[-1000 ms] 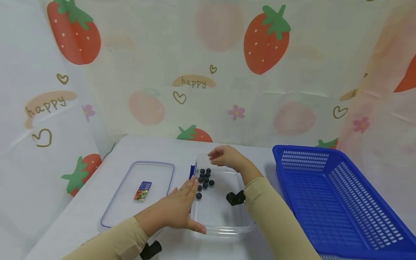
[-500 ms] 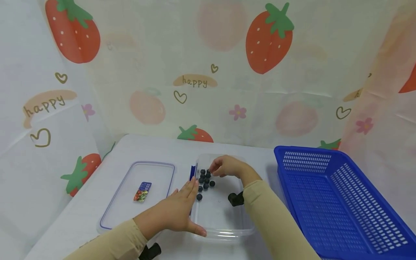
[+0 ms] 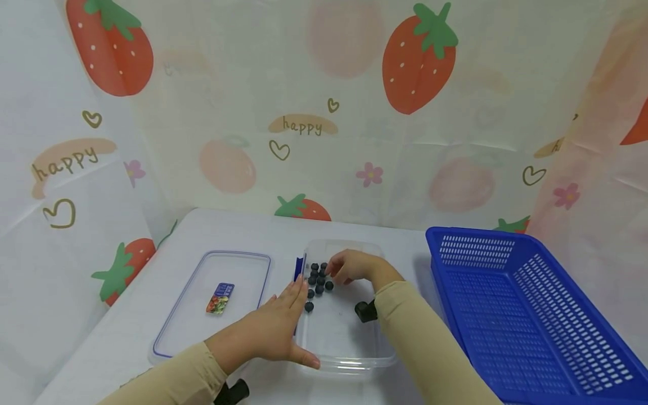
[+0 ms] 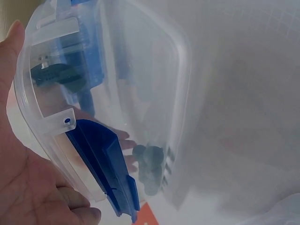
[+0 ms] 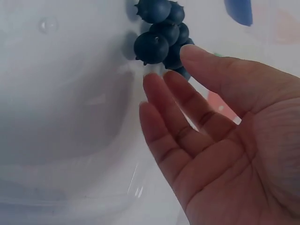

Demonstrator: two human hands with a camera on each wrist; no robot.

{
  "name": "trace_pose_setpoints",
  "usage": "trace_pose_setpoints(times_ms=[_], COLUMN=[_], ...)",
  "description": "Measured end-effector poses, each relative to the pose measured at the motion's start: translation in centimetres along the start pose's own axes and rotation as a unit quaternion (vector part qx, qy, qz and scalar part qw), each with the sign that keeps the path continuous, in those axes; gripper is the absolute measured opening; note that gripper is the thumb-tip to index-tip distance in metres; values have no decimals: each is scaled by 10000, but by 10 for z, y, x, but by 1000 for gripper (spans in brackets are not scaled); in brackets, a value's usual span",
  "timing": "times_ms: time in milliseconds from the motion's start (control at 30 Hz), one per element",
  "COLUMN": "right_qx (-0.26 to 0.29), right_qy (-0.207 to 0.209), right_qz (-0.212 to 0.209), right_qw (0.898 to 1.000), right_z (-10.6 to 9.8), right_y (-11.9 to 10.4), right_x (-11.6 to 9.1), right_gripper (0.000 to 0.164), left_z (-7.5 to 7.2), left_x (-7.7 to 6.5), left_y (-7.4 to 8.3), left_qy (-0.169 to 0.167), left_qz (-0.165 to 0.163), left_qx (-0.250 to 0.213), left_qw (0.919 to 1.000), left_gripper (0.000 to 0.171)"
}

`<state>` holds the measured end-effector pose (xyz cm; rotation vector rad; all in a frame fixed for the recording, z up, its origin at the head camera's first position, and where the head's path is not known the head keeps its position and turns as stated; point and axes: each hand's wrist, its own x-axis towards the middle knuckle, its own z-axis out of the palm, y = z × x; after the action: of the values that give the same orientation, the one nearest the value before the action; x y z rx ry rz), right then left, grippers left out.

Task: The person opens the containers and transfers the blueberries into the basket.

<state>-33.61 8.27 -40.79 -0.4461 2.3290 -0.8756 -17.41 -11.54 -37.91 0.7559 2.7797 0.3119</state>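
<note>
Inside a clear plastic container point(image 3: 349, 337), several dark blueberries point(image 3: 319, 289) lie clustered along the left side. My right hand point(image 3: 356, 266) reaches in beside them. In the right wrist view, its thumb and fingers stand apart close to the blueberries point(image 5: 151, 47), and nothing shows held in the palm. Against the container's left wall rests my left hand point(image 3: 275, 326), fingers stretched forward and thumb pointing toward the near rim. A blue latch point(image 4: 101, 161) hangs from that wall in the left wrist view. The left fingertips are partly hidden there.
Left of the container lies a clear lid point(image 3: 189, 332) with a blue seal, bearing a small colourful label point(image 3: 220, 298). A large blue perforated basket point(image 3: 526, 332) stands at the right. Behind the white table point(image 3: 228, 230) hangs a strawberry-print backdrop point(image 3: 349, 140).
My right hand has come down from above the container's far end, toward me, to the blueberries. My left hand stays against the container's side.
</note>
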Motion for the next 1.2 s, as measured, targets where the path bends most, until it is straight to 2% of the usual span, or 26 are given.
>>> trace_pose_setpoints(times_ms=[233,500,667,867,1100,1200], right_qx=[-182,-279,-251,-66,653,795], right_qy=[-329,-436,-555,-648,-624,-619], right_qz=[57,120,173,85,-131,-180], right_qw=[9993,9986,9980,9978,9958,9947], right_z=[3,6,6,5,-1,-2], right_y=[-4,-4,-3,-3,-1,-1], right_x=[-5,-6,-5,-5,-3,-3], right_gripper=[26,30,27,22,15,14], left_z=[-1,2,2,2,2,2], left_x=[-1,1,1,1,1,1], left_y=[1,0,-1,-1,-1,-1], left_qy=[-17,-25,-16,-13,17,27], left_qz=[11,15,30,37,80,84], left_qx=[-69,-92,-106,-136,-161,-127], left_qw=[10000,10000,9999,9999,9998,9999], left_gripper=[129,129,129,130,130,130])
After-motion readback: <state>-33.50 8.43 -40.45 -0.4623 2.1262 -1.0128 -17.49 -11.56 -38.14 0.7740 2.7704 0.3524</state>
